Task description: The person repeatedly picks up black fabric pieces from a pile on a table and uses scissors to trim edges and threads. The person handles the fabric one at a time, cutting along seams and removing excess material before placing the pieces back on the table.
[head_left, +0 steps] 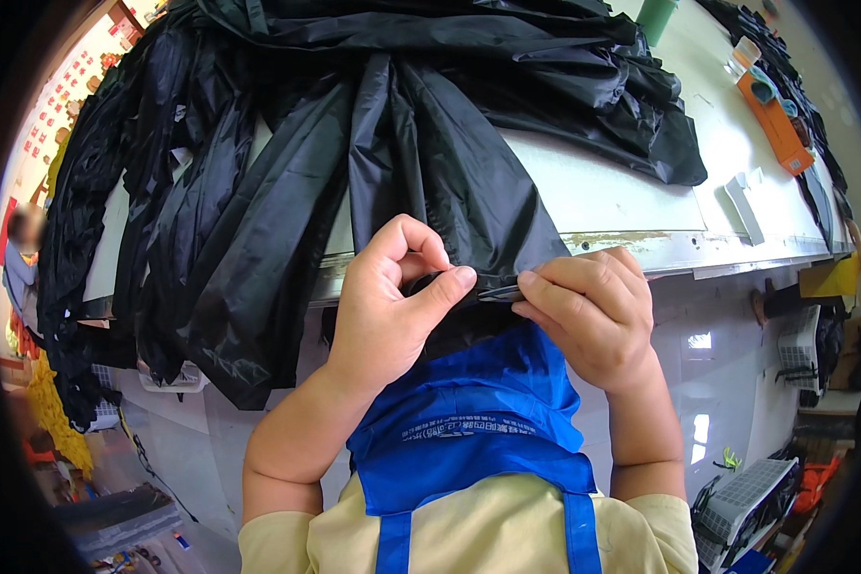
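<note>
Shiny black garments (469,163) lie heaped on the table, and one long piece hangs over its near edge toward my lap. At the hem of that piece, my left hand (387,301) pinches the black fabric between thumb and bent forefinger. Just right of it, my right hand (593,311) is closed on a small, thin metal tool (497,295) that looks like thread snips. Its tip points left and lies against the hem by my left thumb. My right palm hides the tool's handle end.
The white table (631,210) has a worn near edge. To the right stand an orange box (773,124) and a white bent strip (742,206); a green bottle (655,19) is at the back. Baskets (746,502) sit on the floor at right. Another person (21,258) is at far left.
</note>
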Action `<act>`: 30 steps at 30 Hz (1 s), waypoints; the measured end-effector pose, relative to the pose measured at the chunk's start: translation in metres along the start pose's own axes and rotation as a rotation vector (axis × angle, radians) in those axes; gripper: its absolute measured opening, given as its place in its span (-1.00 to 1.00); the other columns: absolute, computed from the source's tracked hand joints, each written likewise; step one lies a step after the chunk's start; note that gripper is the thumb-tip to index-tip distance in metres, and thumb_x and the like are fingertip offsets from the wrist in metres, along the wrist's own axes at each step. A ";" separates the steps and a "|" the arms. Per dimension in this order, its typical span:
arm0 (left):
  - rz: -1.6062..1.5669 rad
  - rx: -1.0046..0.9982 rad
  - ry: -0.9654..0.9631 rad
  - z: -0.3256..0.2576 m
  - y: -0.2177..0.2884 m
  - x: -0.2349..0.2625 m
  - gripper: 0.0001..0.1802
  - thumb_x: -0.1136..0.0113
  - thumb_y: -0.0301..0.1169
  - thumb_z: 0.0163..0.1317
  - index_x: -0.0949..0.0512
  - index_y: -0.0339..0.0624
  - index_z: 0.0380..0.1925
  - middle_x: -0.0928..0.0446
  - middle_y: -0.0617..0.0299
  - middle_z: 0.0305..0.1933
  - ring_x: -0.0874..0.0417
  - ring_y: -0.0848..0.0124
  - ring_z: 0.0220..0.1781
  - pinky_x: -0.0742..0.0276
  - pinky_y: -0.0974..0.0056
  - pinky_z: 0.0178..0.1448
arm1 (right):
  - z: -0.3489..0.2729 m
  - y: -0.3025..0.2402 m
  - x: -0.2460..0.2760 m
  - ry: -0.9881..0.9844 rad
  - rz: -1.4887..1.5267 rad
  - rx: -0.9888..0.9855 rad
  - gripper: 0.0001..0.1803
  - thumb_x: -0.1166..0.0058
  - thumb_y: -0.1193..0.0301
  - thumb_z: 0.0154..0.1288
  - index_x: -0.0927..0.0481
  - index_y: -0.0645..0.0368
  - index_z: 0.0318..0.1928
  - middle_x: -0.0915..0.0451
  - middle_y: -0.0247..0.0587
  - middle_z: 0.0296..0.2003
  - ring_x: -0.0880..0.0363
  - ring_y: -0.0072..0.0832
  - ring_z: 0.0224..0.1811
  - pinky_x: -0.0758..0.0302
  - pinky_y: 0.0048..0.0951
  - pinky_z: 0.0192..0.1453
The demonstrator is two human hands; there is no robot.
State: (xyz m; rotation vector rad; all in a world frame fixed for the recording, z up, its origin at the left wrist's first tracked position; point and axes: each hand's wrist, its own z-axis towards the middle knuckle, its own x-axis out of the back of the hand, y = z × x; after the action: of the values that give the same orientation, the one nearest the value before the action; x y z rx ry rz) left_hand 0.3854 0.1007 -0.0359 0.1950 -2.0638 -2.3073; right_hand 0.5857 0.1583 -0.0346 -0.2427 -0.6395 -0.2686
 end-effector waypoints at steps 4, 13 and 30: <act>-0.006 -0.001 0.010 0.001 0.001 0.004 -0.79 -0.28 -0.55 0.15 -0.40 -0.17 -0.39 -0.42 0.41 -0.42 -0.43 0.69 -0.34 -0.37 0.54 -0.18 | -0.006 0.004 -0.001 0.181 0.249 -0.140 -0.68 -0.39 0.49 -0.10 -0.61 0.21 -0.26 -0.56 -0.29 -0.35 -0.53 -0.49 -0.42 -0.39 -0.53 -0.36; 0.103 -0.226 0.081 0.014 -0.005 0.010 -0.92 -0.15 -0.54 0.28 -0.46 -0.24 -0.27 -0.49 0.36 -0.36 -0.48 0.61 -0.33 -0.41 0.49 -0.14 | -0.054 0.002 -0.007 -0.134 -0.028 -0.146 -0.62 -0.36 0.45 -0.16 -0.67 0.06 -0.20 -0.36 -0.39 -0.61 -0.35 -0.44 -0.60 -0.26 -0.43 -0.49; 1.894 0.493 -0.005 0.004 0.041 0.297 -0.62 0.02 -0.41 0.10 -0.59 -0.15 -0.06 -0.58 -0.16 -0.11 -0.57 -0.05 -0.01 -0.50 0.03 0.06 | -0.069 0.237 0.056 0.009 -0.362 -1.109 -0.62 -0.13 0.31 0.23 -0.57 0.17 0.04 -0.60 0.01 -0.11 -0.58 -0.17 -0.05 -0.46 -0.30 0.08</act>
State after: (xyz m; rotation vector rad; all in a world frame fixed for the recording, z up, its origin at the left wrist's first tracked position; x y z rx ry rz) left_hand 0.0887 0.0665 -0.0149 -1.1535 -1.3420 -0.6053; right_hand 0.7427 0.3503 -0.0868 -1.1903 -0.4648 -0.9670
